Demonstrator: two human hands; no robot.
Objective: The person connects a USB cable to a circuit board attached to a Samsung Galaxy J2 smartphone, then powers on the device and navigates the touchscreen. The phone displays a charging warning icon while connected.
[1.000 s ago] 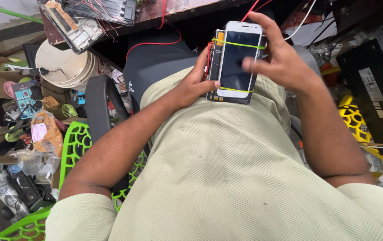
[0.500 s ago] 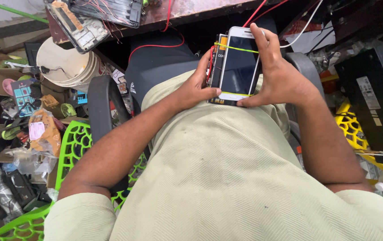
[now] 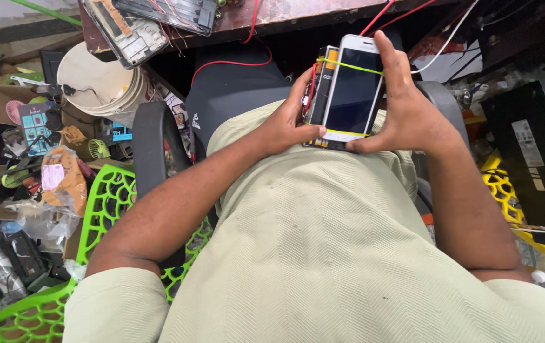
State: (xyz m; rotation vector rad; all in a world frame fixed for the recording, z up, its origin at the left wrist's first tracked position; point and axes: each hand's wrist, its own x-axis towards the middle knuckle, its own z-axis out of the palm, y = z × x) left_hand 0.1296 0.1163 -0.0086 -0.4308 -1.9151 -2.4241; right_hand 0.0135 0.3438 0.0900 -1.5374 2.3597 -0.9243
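A white smartphone [image 3: 352, 89] with a dark screen is strapped by two yellow rubber bands to a dark flat pack [image 3: 319, 79] behind it. Red wires run up from the bundle. My left hand [image 3: 285, 121] grips the bundle's left side, thumb on the lower front. My right hand [image 3: 405, 108] holds its right side, with the index finger laid along the phone's right edge up to its top corner. I hold it over my lap, above my pale green shirt.
A wooden bench edge [image 3: 298, 16] carries opened circuit boards [image 3: 129, 28] and wires. Stacked white bowls [image 3: 98, 86], a cluttered cardboard box [image 3: 2, 127] and a green plastic chair [image 3: 104, 209] lie at left. A black box [image 3: 529, 149] and yellow basket [image 3: 507, 184] stand at right.
The phone bundle has shifted a little lower and toward me. My right hand moved from covering the phone's right front to holding its side, index finger stretched upward.
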